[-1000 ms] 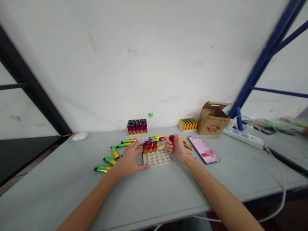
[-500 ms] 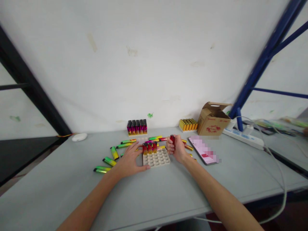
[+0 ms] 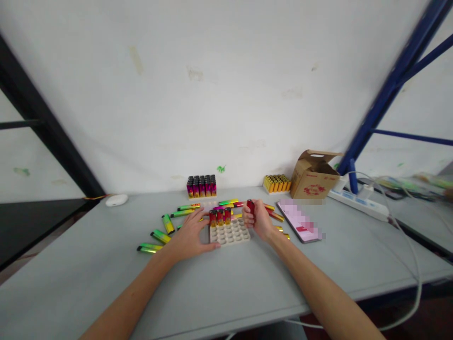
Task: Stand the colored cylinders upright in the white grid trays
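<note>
A pale moulded tray [image 3: 231, 233] with round pockets lies on the table in front of me. Several red-and-yellow lighters [image 3: 220, 217] stand upright in its far-left pockets; many nearer pockets are vacant. My left hand [image 3: 191, 236] spans the tray's left side, thumb at the near corner and fingers toward the far end. Just above the right edge, my right hand [image 3: 260, 220] is closed around a dark red lighter [image 3: 251, 206], held upright with its top showing. Green-and-yellow lighters [image 3: 162, 237] lie loose to the left. More loose lighters [image 3: 276, 215] lie partly hidden behind my right hand.
At the wall stand a block of purple lighters [image 3: 201, 186] and a tray of yellow cylinders [image 3: 277, 183]. An open cardboard box [image 3: 313, 177], a phone [image 3: 299, 222] and a power strip [image 3: 361, 204] are to the right. A white case [image 3: 116, 200] lies far left.
My right hand has shifted slightly left with the red lighter, nearer the tray. My left hand stays at the tray's left side.
</note>
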A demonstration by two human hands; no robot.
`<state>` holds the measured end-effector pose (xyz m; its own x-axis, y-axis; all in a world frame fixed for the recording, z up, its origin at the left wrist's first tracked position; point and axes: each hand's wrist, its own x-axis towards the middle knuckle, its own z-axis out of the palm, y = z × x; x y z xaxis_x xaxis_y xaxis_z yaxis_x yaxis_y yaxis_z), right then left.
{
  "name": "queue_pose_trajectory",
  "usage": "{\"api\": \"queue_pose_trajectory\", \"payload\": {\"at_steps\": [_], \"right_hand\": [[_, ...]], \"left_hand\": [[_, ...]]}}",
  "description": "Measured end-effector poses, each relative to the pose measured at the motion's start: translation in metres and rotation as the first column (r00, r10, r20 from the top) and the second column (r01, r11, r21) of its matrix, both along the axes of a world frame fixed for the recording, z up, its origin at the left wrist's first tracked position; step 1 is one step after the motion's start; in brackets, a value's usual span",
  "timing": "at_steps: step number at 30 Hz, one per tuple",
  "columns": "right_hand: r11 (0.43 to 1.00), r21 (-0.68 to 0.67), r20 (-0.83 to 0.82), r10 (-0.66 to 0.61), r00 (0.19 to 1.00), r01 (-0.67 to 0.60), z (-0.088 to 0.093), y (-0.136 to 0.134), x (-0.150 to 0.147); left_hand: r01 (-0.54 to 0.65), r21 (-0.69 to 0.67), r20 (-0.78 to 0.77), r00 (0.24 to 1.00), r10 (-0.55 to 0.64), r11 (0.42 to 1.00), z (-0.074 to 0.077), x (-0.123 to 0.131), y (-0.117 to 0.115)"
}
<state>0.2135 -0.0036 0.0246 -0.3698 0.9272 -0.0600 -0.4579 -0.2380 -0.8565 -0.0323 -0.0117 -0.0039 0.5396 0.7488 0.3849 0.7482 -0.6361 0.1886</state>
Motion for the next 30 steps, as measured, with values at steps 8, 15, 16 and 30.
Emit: {"api": "queue_pose_trajectory", "payload": {"at_steps": [8, 15, 16, 30], "right_hand": [[0.966, 0.2, 0.034, -0.175, 0.984, 0.165, -0.005, 0.01, 0.007], [0.795, 0.602, 0.417, -0.391, 0.821, 0.073, -0.014, 0.011, 0.009], [0.791, 0.611, 0.431, -0.366, 0.825, 0.032, -0.015, 0.01, 0.008], [0.656, 0.736, 0.58, -0.488, 0.653, -0.164, -0.019, 0.01, 0.008]], "left_hand": [[0.003, -0.019, -0.001, 1.0, -0.003, 1.0, 0.0, -0.001, 0.0], [0.004, -0.042, -0.006, 1.0, -0.004, 0.999, 0.0, -0.001, 0.0], [0.006, -0.044, -0.004, 1.0, -0.006, 0.999, 0.0, -0.001, 0.0], [-0.005, -0.093, -0.031, 1.0, 0.002, 0.996, 0.002, -0.001, 0.0]]}}
